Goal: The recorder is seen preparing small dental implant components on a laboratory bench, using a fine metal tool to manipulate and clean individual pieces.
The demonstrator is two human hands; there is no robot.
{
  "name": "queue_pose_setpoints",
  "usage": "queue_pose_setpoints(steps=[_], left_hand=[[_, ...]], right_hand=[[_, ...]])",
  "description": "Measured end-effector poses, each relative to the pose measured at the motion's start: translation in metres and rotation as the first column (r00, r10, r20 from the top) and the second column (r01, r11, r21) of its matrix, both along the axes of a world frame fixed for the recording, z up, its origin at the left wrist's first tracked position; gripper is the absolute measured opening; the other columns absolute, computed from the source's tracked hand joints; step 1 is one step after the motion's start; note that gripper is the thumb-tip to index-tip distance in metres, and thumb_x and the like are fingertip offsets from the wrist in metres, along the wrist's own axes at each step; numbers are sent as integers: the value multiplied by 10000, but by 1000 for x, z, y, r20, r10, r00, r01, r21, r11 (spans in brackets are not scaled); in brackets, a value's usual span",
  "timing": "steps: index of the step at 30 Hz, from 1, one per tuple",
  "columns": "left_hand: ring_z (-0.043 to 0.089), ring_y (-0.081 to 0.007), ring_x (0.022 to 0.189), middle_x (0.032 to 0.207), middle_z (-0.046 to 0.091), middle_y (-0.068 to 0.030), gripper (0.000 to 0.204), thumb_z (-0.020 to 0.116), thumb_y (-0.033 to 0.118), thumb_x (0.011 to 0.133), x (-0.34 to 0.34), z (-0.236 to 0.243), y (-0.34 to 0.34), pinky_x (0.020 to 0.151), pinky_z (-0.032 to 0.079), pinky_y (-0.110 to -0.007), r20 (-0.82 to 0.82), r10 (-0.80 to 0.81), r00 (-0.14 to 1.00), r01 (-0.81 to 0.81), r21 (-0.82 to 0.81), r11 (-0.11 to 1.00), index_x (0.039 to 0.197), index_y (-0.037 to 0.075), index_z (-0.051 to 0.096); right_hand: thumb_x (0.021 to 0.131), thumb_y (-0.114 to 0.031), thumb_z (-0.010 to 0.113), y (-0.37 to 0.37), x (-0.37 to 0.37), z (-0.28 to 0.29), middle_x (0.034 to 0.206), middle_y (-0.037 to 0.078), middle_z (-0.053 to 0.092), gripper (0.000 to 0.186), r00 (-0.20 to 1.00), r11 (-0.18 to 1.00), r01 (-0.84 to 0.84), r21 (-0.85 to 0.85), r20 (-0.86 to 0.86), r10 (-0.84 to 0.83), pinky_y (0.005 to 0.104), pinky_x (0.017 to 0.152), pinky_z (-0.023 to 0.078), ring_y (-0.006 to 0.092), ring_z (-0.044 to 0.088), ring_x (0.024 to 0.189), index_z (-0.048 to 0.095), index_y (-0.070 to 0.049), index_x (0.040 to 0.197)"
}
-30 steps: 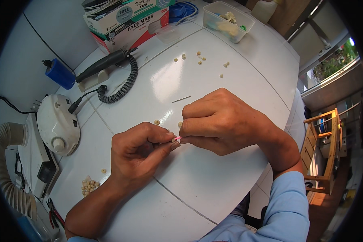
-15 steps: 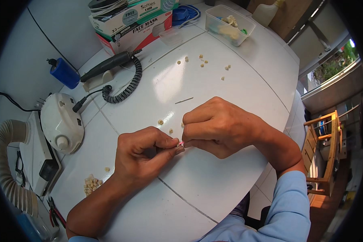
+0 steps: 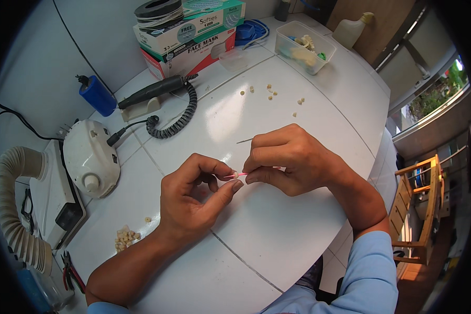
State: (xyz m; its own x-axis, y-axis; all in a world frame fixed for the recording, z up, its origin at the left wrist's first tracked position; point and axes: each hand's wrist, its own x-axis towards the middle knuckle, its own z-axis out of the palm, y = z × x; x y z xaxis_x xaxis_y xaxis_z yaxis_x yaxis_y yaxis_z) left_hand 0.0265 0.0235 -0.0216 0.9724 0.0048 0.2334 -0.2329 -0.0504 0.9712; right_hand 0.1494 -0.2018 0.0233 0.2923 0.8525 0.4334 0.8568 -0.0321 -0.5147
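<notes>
Near the middle of the white tiled table, my left hand (image 3: 191, 191) pinches a small cream bead-like piece (image 3: 235, 175) between thumb and fingertips. My right hand (image 3: 295, 162), just to its right, grips a thin pink stick (image 3: 243, 174) with thumb and fingers. The stick meets the piece and seems to run through it; its other end shows past my right fingers. A thin metal rod (image 3: 244, 141) lies just beyond my right hand. By my left forearm sits a pile of cream pieces (image 3: 125, 239), with one loose piece (image 3: 148, 220) near it.
Farther off, more cream pieces (image 3: 270, 92) are scattered. Along the left stand a white control unit (image 3: 91, 159), a black rotary handpiece (image 3: 152, 91) on its rest, a ribbed hose (image 3: 8, 193) and pliers (image 3: 70, 272). Stacked boxes (image 3: 188, 47) and a plastic tub (image 3: 303, 55) are at the back.
The view has shifted slightly. My right hand's fingers have changed their hold, and more of the pink stick shows. My left fingers have spread a little around the cream piece.
</notes>
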Motion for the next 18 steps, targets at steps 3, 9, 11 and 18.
queue_pose_setpoints(steps=[3, 9, 11, 18], left_hand=[[633, -69, 835, 1007, 768, -38, 220, 869, 23, 950, 1, 1, -1, 737, 517, -230, 9, 12, 1000, -11, -10, 1000, 1114, 4, 723], [629, -69, 845, 1020, 770, -38, 197, 864, 18, 952, 1, 2, 1, 740, 517, -231, 37, 36, 999, -38, 49, 998, 1089, 5, 722], [630, -70, 847, 1029, 766, -52, 202, 871, 12, 946, 1, 2, 1, 743, 519, -230, 34, 54, 998, -55, 47, 997, 1073, 5, 715], [638, -75, 860, 1076, 756, -91, 209, 880, -14, 938, 2, -1, 0, 736, 524, -231, 45, 69, 997, -69, -2, 998, 1043, -3, 700]], right_hand=[[845, -45, 910, -1, -1, 0, 762, 38, 678, 152, 1000, 1000, -6, -14, -11, 6, 335, 524, 502, 188, 684, 624, 763, -57, 884], [862, -39, 906, 1, -4, -1, 732, 36, 667, 174, 999, 1000, -27, 1, -45, 27, 322, 501, 490, 173, 665, 565, 733, -49, 855], [865, -38, 905, 1, -4, 0, 729, 35, 664, 180, 999, 999, -29, -12, -36, 29, 321, 502, 490, 173, 664, 562, 725, -49, 851], [874, -47, 903, 1, -5, 0, 729, 32, 658, 188, 999, 1000, -28, -12, -21, 28, 322, 501, 474, 169, 646, 554, 717, -51, 851]])
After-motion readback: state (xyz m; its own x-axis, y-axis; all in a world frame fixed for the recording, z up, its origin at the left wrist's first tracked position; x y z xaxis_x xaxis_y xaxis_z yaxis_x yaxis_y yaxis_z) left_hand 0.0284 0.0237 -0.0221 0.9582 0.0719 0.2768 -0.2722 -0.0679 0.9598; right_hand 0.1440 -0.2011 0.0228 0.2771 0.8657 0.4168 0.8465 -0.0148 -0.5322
